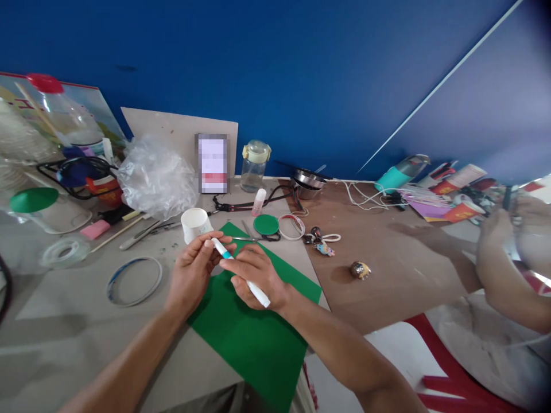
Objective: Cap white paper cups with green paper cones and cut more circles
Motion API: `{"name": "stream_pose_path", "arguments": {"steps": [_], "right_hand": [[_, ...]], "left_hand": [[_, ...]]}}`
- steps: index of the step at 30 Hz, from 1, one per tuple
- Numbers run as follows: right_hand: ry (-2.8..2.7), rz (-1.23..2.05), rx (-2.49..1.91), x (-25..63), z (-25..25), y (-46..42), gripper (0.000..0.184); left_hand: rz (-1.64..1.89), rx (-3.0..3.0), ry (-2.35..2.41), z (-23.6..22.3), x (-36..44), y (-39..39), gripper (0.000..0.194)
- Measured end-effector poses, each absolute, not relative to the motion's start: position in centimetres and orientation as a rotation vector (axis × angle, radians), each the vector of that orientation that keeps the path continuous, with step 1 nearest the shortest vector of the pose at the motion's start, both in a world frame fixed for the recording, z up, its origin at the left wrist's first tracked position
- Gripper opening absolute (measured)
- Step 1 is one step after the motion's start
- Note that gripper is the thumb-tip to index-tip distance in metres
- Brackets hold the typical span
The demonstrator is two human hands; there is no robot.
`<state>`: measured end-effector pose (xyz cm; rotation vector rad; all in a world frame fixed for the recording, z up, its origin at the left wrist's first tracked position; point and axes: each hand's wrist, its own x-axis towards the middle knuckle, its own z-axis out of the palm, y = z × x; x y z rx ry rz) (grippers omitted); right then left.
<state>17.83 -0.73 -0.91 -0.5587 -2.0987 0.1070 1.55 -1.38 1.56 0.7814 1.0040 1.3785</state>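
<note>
My right hand (258, 275) is closed around a white marker (259, 295) with a teal band, held at a slant. The fingers of my left hand (196, 265) pinch the marker's upper, cap end. Beneath both hands lies a sheet of green paper (253, 344). A white paper cup (194, 225) stands just beyond my left hand. Past my right hand, a round green piece (266, 224) lies beside a ring of pale tape (291, 227). A thin metal tool (245, 238) rests on the sheet's far end, partly hidden by my fingers.
A clear plastic bag (157, 175), a lit phone (214, 163) and a glass bottle (253, 166) stand along the blue wall. To the left lies a larger ring (134, 281). At right, a small metallic ball (360, 270) sits on the brown table, near another person's arm (499, 269).
</note>
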Motion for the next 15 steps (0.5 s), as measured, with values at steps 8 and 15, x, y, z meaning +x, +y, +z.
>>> {"name": "stream_pose_path", "arguments": {"steps": [8,15], "right_hand": [[-2.106,0.06,-0.532,17.8,-1.3,-0.4,0.043],[-2.195,0.096,-0.571,18.2,-2.5,-0.1,0.045]], "left_hand": [[1.422,0.928,1.116,1.3,2.0,-2.0,0.042],[1.434,0.967,1.164,0.8,2.0,-1.9,0.044]]}}
